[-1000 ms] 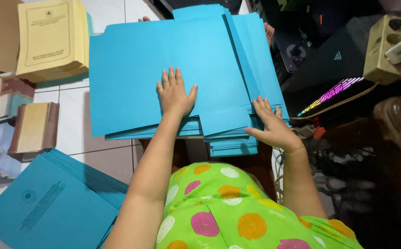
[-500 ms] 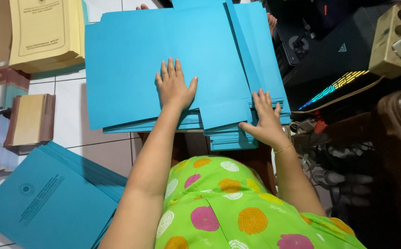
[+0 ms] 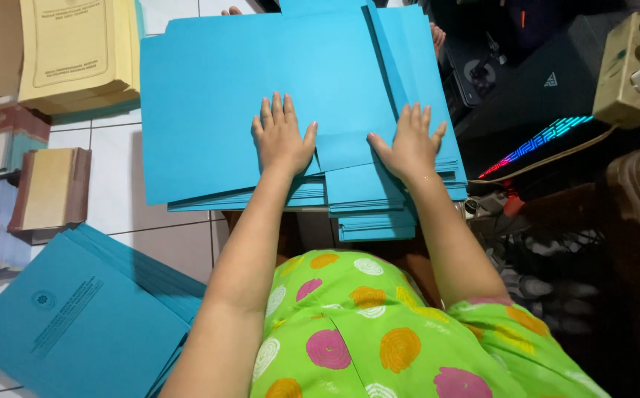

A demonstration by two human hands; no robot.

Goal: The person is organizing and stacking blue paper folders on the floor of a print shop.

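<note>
A stack of blue paper folders (image 3: 209,103) lies spread in front of me on the tiled floor. My left hand (image 3: 282,136) rests flat on the top folder, fingers apart, near its lower edge. My right hand (image 3: 408,140) lies flat on the right side of the same stack, fingers spread, beside a folded flap. Neither hand grips anything. More folder edges stick out beneath both hands toward me.
A second pile of printed blue folders (image 3: 77,317) lies at the lower left. Yellow folders (image 3: 77,51) are stacked at the upper left, with books (image 3: 47,191) below them. At right sit a dark device with coloured lights (image 3: 541,140) and a beige power strip (image 3: 629,66).
My right hand moved from the stack's lower right edge up onto the top of the folders, now lying flat. My left hand stayed pressed on the top folder.
</note>
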